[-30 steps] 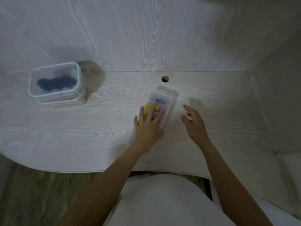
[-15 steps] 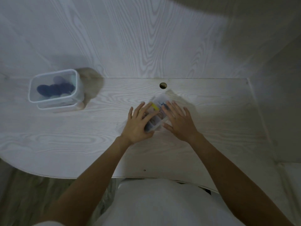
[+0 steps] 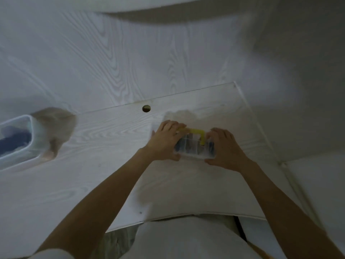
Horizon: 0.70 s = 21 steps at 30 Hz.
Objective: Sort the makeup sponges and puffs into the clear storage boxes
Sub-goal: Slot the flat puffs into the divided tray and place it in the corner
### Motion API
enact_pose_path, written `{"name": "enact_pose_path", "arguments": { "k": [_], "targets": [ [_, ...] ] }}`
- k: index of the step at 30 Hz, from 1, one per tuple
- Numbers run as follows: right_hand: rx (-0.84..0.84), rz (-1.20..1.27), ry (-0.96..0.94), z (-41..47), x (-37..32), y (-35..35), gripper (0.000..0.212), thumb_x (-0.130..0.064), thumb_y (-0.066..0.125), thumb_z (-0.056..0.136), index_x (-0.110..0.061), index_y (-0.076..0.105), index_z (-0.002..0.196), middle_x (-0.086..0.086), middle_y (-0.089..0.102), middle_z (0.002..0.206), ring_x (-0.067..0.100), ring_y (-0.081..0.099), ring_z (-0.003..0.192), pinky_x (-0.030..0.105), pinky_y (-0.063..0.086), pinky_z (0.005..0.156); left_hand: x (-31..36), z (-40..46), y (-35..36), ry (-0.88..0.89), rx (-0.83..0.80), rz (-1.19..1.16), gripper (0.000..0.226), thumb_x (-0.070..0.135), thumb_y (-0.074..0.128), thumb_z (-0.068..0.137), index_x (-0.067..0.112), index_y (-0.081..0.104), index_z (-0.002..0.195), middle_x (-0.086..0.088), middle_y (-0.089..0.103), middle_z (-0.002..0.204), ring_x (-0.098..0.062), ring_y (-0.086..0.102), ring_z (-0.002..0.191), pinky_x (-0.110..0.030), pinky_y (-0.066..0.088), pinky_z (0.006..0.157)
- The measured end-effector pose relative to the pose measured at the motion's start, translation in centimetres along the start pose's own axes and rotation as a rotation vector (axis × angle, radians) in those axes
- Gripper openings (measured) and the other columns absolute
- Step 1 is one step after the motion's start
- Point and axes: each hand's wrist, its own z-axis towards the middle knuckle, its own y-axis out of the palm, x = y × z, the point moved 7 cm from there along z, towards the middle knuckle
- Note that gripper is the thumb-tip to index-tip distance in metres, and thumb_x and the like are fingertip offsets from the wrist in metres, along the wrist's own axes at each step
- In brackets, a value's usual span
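Observation:
A small clear storage box (image 3: 193, 147) with a yellow part on top lies on the white desk (image 3: 112, 139), right of centre. Dark and bluish items show blurred through its lid. My left hand (image 3: 164, 141) grips its left end, fingers curled over the top. At the box's right end my right hand (image 3: 224, 148) grips it, thumb at the near side. A second, larger clear box (image 3: 28, 146) stands at the far left edge of view, holding dark blue puffs (image 3: 15, 142).
A round cable hole (image 3: 146, 108) sits in the desk near the back wall. The desk ends against a side wall on the right. A pale blurred object (image 3: 54, 126) lies just behind the larger box. The desk's front edge curves near my body.
Both hands have closed round the small box and turned it crosswise. The view has swung left to right, so the larger box now sits at the left edge.

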Motion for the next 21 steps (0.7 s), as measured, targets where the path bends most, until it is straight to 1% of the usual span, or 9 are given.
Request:
{"name": "enact_pose_path", "arguments": {
  "k": [3,5,8,11,12,14,16,19,21],
  "targets": [
    [0.125,0.108,0.205,-2.8,5.1,-2.0,0.082,-0.054,0.076,0.055,-0.025,0.04,0.123,0.01,0.047,0.123,0.033,0.042,0.114,0.046,0.04,0.091,3.0,5.3,0.5,0.152,0.051,0.038,0.08,0.038,0.074,0.07,0.024,0.037,0.14,-0.008,0.024,0.153,-0.03,0.021,0.139,-0.054,0.017,0.111],
    [0.205,0.118,0.337,-4.5,7.8,-2.8,0.073,-0.06,0.071,0.055,-0.029,0.047,0.117,0.004,0.051,0.116,0.029,0.045,0.109,0.043,0.039,0.088,4.8,7.7,0.8,0.178,0.149,-0.008,0.061,0.025,0.073,0.073,0.025,0.051,0.131,-0.012,0.035,0.147,-0.033,0.031,0.135,-0.057,0.027,0.107],
    [0.315,0.028,0.483,-6.5,10.7,-3.7,0.062,-0.066,0.063,0.054,-0.031,0.052,0.104,0.002,0.054,0.106,0.029,0.049,0.102,0.038,0.037,0.083,6.7,10.5,1.4,-0.024,0.29,-0.169,0.047,0.022,0.068,0.078,0.021,0.057,0.124,-0.017,0.045,0.139,-0.039,0.041,0.125,-0.053,0.04,0.097],
    [0.415,-0.068,0.644,-7.3,12.0,-4.2,0.063,-0.065,0.063,0.062,-0.021,0.053,0.108,0.012,0.055,0.112,0.035,0.051,0.103,0.042,0.039,0.087,7.7,12.5,2.8,-0.352,0.245,-0.396,0.05,0.035,0.055,0.09,0.017,0.043,0.136,-0.013,0.032,0.147,-0.032,0.029,0.133,-0.047,0.029,0.107],
    [0.422,-0.117,0.654,-7.2,12.1,-4.2,0.067,-0.066,0.058,0.067,-0.017,0.052,0.112,0.017,0.054,0.118,0.037,0.05,0.108,0.046,0.039,0.092,8.2,13.2,3.5,-0.42,0.197,-0.512,0.055,0.039,0.051,0.092,0.016,0.036,0.14,-0.01,0.028,0.15,-0.027,0.025,0.136,-0.042,0.024,0.11],
    [0.363,-0.191,0.597,-6.7,12.3,-3.7,0.078,-0.068,0.046,0.075,-0.008,0.049,0.125,0.021,0.047,0.134,0.037,0.043,0.124,0.049,0.032,0.105,9.6,14.7,4.5,-0.44,0.121,-0.743,0.064,0.044,0.047,0.093,0.014,0.025,0.145,-0.005,0.024,0.153,-0.021,0.022,0.139,-0.036,0.017,0.114],
    [0.283,-0.179,0.495,-6.2,12.4,-2.6,0.089,-0.068,0.036,0.08,-0.002,0.035,0.139,0.018,0.033,0.147,0.032,0.03,0.137,0.043,0.02,0.113,10.4,16.4,5.2,-0.421,0.085,-0.899,0.073,0.048,0.05,0.091,0.015,0.02,0.147,-0.003,0.021,0.154,-0.018,0.02,0.14,-0.038,0.015,0.116],
    [0.247,-0.127,0.429,-5.0,13.1,-2.3,0.093,-0.067,0.025,0.082,0.002,0.019,0.145,0.018,0.02,0.153,0.029,0.017,0.142,0.036,0.007,0.115,9.7,19.1,5.8,-0.458,0.092,-0.984,0.083,0.063,0.056,0.079,0.021,0.027,0.145,-0.002,0.03,0.151,-0.017,0.028,0.137,-0.043,0.024,0.114],
    [0.24,-0.093,0.414,-3.5,13.8,-2.7,0.093,-0.065,0.023,0.082,0.003,0.018,0.145,0.018,0.019,0.153,0.029,0.016,0.143,0.037,0.008,0.115,8.8,20.5,6.0,-0.45,0.125,-0.985,0.088,0.069,0.063,0.068,0.023,0.036,0.138,-0.001,0.044,0.14,-0.018,0.041,0.128,-0.045,0.035,0.107]
  ]
}}
